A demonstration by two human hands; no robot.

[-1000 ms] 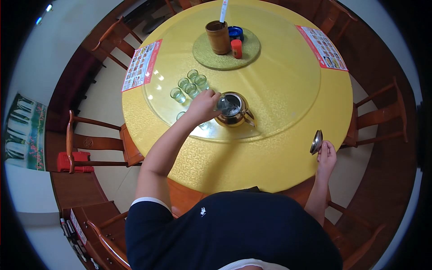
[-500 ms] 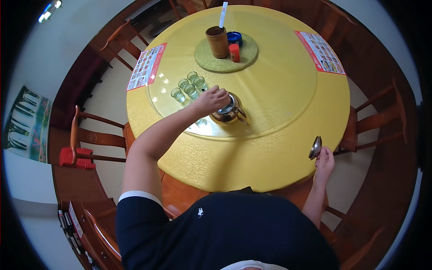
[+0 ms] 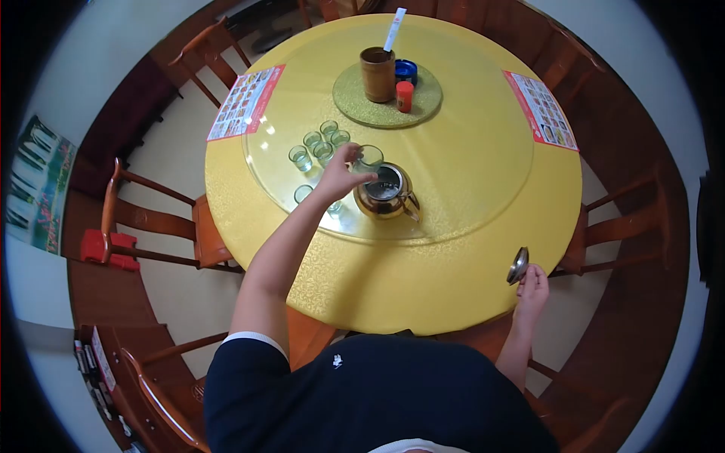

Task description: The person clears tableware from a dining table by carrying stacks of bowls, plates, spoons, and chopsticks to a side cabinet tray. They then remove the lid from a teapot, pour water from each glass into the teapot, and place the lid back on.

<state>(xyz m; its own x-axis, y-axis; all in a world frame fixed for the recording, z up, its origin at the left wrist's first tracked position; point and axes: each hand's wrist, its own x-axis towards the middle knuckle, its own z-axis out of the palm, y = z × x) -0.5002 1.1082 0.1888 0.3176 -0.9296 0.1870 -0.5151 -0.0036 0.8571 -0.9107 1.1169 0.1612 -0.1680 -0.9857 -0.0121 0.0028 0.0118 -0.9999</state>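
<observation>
My left hand holds a clear glass between thumb and fingers, over the left side of the rim of an open metal teapot. The teapot's dark inside shows, and its handle points to the lower right. Pinched in my right hand is a round metal lid, held on edge near the table's right front edge. Several small glasses stand grouped left of the teapot, and others are partly hidden by my left forearm.
A bamboo cup with a white paper strip, a blue ashtray and a red container stand on a round mat. Printed sheets lie on the yellow table. Wooden chairs surround it.
My left hand has turned and moved slightly left, and the glass in it now shows upright at the teapot's rim. The lid in my right hand appears lower and farther left.
</observation>
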